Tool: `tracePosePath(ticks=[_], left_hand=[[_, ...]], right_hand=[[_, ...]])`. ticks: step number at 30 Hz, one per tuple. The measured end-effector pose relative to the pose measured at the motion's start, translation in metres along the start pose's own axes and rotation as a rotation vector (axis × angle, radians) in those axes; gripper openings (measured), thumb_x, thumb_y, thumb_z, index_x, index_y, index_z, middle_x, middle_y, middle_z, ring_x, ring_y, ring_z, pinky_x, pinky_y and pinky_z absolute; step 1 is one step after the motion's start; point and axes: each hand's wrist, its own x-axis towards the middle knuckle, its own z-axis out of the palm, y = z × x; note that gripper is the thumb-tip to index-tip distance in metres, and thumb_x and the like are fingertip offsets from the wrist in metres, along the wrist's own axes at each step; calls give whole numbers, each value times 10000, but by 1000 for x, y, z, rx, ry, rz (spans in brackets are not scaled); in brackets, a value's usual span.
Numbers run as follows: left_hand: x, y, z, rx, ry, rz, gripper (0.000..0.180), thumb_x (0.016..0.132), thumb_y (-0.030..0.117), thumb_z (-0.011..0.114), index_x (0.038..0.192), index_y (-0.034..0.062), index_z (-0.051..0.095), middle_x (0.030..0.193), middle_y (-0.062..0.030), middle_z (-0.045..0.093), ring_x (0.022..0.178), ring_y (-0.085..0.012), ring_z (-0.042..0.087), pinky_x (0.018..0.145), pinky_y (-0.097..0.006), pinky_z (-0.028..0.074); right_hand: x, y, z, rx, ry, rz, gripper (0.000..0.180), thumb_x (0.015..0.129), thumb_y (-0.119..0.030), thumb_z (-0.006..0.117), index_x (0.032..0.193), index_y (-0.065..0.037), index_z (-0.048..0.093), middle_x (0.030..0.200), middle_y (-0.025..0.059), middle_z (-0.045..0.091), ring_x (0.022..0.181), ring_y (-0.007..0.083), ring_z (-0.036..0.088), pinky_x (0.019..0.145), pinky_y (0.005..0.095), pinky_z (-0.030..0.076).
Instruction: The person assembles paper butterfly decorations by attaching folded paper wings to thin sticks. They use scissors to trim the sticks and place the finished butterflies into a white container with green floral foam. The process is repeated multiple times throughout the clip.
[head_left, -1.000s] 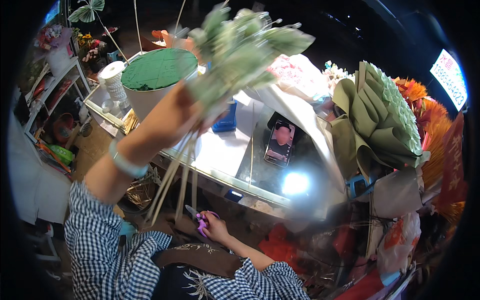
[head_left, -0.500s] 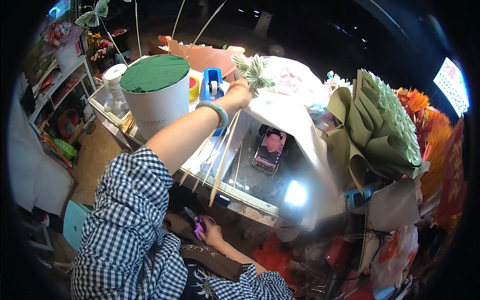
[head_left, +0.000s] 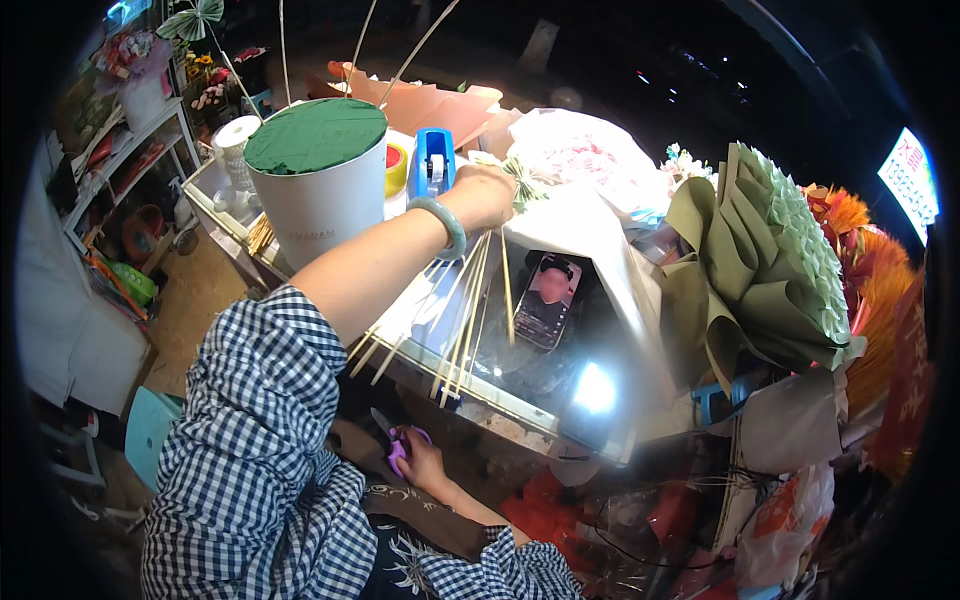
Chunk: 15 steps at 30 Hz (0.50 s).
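My left hand [head_left: 482, 196], with a jade-coloured bangle [head_left: 450, 228] at its wrist, is stretched across the table. Its fingers close round a pale green pleated paper butterfly [head_left: 524, 180], partly hidden by the hand. Several thin wooden sticks [head_left: 470, 320] fan out below that hand, past the table's front edge; one of them stands apart to the right. Low in front of my body, my right hand [head_left: 423, 464] grips scissors with purple handles [head_left: 397, 457], blades pointing up and left. Left of my left hand stands a white bucket [head_left: 325, 215] topped with green foam [head_left: 315, 137], long sticks rising around it.
A blue tape dispenser [head_left: 433, 160], a yellow tape roll [head_left: 395, 168] and a white roll [head_left: 236, 150] stand near the bucket. On the dark tabletop lies a lit phone [head_left: 547, 300]. Wrapped bouquets [head_left: 745, 270] crowd the right side. A turquoise stool [head_left: 152, 435] is at lower left.
My left hand has shifted slightly and turned over the paper butterfly, covering more of it. The sticks beneath have spread, one swinging right. My right hand keeps its place with the scissors.
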Motion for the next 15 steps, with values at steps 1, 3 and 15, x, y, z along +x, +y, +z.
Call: tracePosePath(ticks=[1, 3, 15], left_hand=[[-5, 0, -7, 35, 18, 30, 362, 796, 329, 599, 904, -12, 662, 920, -188, 657, 888, -297, 644, 772, -388, 503], [-17, 0, -15, 57, 13, 58, 356, 790, 355, 619, 872, 11, 658, 901, -177, 652, 874, -301, 635, 760, -407, 495], [-121, -15, 46, -201, 157, 206, 299, 813, 227, 624, 1021, 20, 564, 936, -127, 559, 897, -307, 563, 747, -398, 485]], right_hand=[[1, 0, -1, 18, -17, 18, 527, 695, -127, 672, 1191, -104, 496, 986, 154, 613, 897, 333, 610, 740, 391, 507], [2, -1, -2, -12, 4, -10, 520, 693, -127, 674, 1184, -103, 502, 991, 153, 614, 897, 336, 609, 746, 395, 505], [4, 1, 0, -18, -28, 13, 528, 689, -141, 665, 1190, -107, 502, 1002, 146, 619, 872, 326, 622, 740, 392, 510]])
